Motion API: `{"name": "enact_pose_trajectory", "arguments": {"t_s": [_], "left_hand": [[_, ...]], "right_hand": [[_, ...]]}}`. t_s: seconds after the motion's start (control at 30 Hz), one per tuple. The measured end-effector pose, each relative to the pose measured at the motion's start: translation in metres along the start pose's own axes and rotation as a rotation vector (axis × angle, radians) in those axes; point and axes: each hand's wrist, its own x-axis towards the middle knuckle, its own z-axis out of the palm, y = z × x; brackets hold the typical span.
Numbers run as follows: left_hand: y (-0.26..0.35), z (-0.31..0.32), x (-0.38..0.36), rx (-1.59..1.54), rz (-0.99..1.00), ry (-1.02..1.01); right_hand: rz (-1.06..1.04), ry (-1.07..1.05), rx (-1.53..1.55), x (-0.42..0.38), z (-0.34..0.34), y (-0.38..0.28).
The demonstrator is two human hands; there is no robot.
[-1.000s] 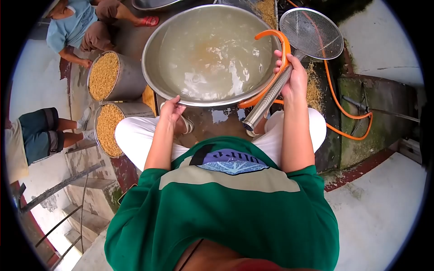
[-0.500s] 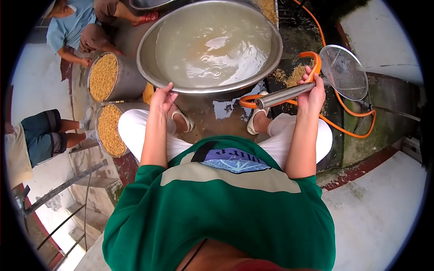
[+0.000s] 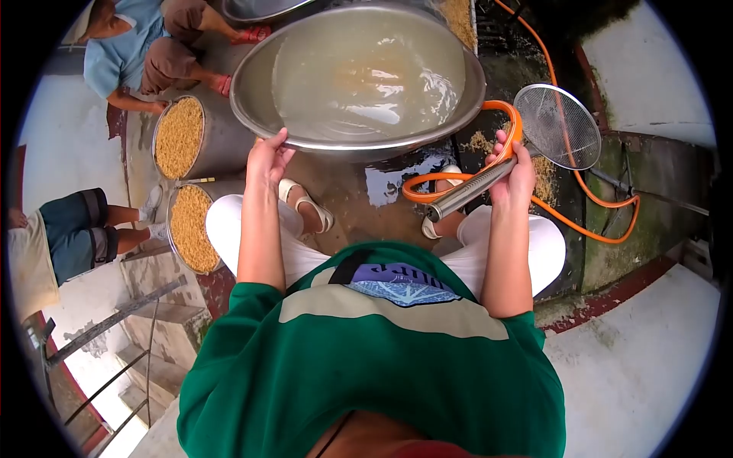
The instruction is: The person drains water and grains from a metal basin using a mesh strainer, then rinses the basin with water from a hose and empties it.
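Wide silver metal basin (image 3: 353, 145) of cloudy water (image 3: 359, 65) sits just ahead of left hand (image 3: 269, 159), the nearer one, grasping its rim; right hand (image 3: 514, 175) grips long-handled metal mesh strainer (image 3: 544, 126) plus orange hose (image 3: 511, 114).

Beyond the left fingers (image 3: 276, 140), which grip its rim, is the basin (image 3: 366, 145), with water (image 3: 359, 72) in it. Left of those fingers stand two buckets (image 3: 225, 141), grain (image 3: 179, 137) in both; a person (image 3: 128, 57) is past the farther one. In the right fingers (image 3: 500, 137) lie a strainer (image 3: 561, 126) handle and a hose (image 3: 514, 118); the mesh is right of them, a hose loop left.
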Motion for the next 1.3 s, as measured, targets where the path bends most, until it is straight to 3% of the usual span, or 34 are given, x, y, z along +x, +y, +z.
{"name": "enact_pose_trajectory", "arguments": {"t_s": [0.2,1.3], "left_hand": [[0.018,0.018,0.002,-0.03,0.052,-0.026],[0.046,0.022,0.027,0.038,0.079,-0.094]], "right_hand": [[0.05,-0.067,-0.04,0.009,-0.009,0.005],[0.083,0.01,-0.047,0.024,-0.018,0.042]]}}
